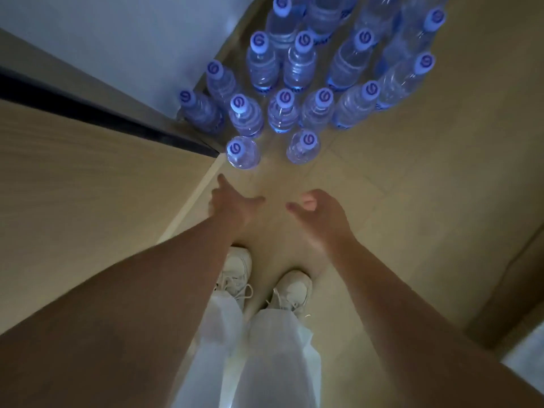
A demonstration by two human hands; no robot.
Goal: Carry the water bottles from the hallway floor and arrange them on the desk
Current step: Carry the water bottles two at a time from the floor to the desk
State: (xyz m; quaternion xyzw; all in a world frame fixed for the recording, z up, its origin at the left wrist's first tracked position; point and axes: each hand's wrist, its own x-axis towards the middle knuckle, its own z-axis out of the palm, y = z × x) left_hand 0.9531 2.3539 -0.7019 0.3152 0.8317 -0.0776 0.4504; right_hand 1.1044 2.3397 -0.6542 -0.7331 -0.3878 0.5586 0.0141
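Both my hands hang empty with loose fingers, left hand (232,201) and right hand (321,213), above the floor (412,187); water bottles (294,92) stand upright at twelve o'clock, nearest bottle (243,151) just beyond my left fingertips

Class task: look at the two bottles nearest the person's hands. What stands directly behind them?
Behind the two nearest bottles stand more capped bottles in rows on the floor. The farthest are cut off by the picture's top edge, so no full count.
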